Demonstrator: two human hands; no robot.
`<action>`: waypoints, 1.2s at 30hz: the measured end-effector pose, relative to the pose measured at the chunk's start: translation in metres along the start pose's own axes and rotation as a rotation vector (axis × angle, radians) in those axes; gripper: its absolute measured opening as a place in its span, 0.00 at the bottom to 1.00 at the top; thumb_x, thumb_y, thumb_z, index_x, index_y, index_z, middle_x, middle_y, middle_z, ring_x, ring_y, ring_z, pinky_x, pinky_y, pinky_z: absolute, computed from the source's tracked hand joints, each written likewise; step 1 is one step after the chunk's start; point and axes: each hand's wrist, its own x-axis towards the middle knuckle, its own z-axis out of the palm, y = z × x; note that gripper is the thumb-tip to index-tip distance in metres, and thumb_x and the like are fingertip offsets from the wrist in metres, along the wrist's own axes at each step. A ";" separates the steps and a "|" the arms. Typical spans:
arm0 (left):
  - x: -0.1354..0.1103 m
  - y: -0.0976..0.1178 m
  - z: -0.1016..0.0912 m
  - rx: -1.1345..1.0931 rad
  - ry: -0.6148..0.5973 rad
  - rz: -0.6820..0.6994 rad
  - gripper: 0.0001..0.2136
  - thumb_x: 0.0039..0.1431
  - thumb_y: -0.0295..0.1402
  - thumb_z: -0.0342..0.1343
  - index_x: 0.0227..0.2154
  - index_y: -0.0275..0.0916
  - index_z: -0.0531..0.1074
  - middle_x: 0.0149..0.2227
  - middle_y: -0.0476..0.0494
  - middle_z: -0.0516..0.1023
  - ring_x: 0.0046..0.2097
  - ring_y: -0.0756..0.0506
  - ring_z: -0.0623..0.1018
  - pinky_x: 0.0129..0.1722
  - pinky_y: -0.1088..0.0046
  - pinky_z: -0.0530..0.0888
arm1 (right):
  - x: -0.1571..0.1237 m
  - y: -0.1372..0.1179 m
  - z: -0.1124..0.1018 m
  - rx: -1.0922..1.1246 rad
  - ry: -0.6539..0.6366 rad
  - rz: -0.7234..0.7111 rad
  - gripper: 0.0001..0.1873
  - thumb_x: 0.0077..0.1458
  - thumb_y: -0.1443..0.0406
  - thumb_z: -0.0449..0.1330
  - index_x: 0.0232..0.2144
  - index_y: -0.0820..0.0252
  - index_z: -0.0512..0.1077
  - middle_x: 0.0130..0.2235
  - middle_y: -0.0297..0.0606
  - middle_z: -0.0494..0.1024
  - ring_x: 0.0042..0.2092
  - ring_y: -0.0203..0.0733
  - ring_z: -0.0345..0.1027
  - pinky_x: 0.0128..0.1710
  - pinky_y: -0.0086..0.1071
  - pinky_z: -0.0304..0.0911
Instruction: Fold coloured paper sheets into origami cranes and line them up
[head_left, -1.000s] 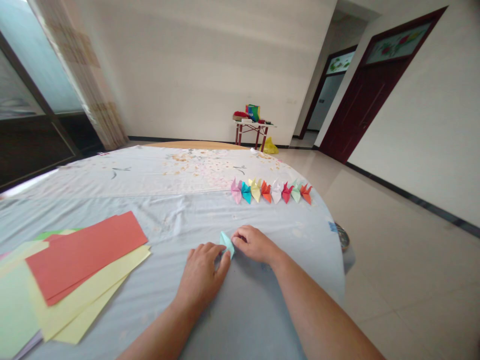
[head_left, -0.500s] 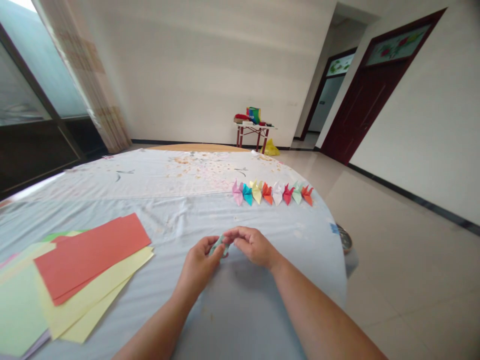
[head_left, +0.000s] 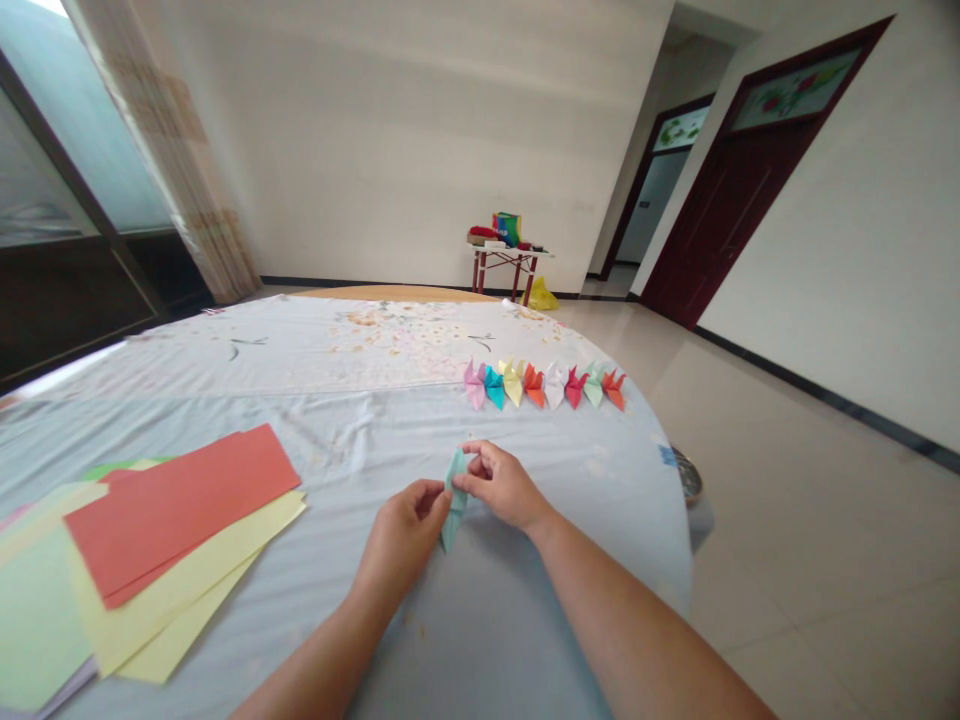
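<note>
The left hand [head_left: 409, 518] is pinching the blue-green paper [head_left: 454, 515] from the left, the right hand [head_left: 504, 488] from the right; careful pressing should be keeping folds neat.

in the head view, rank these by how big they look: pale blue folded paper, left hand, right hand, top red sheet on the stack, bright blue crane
1. Top red sheet
2. Left hand and right hand: look alike, so not ranked
3. Pale blue folded paper, partly covered
4. Bright blue crane
</note>
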 end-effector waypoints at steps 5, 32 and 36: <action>-0.003 0.001 -0.009 0.517 0.031 0.058 0.12 0.55 0.41 0.45 0.33 0.42 0.71 0.30 0.47 0.77 0.31 0.47 0.75 0.29 0.75 0.63 | 0.002 -0.001 0.003 -0.239 -0.018 -0.064 0.21 0.48 0.62 0.60 0.46 0.58 0.66 0.28 0.31 0.70 0.29 0.33 0.63 0.32 0.27 0.59; -0.001 -0.006 -0.010 0.683 0.060 0.001 0.16 0.54 0.43 0.45 0.43 0.42 0.64 0.31 0.49 0.74 0.33 0.47 0.74 0.27 0.75 0.61 | -0.004 -0.014 0.002 -0.627 -0.025 -0.149 0.07 0.48 0.61 0.61 0.29 0.59 0.72 0.30 0.35 0.71 0.35 0.36 0.64 0.36 0.28 0.55; -0.002 -0.006 -0.009 0.672 0.061 0.005 0.16 0.54 0.43 0.45 0.43 0.42 0.64 0.31 0.49 0.74 0.33 0.47 0.75 0.27 0.75 0.62 | -0.003 -0.014 0.002 -0.584 -0.026 -0.156 0.07 0.47 0.62 0.62 0.29 0.59 0.72 0.30 0.35 0.72 0.34 0.36 0.64 0.35 0.28 0.56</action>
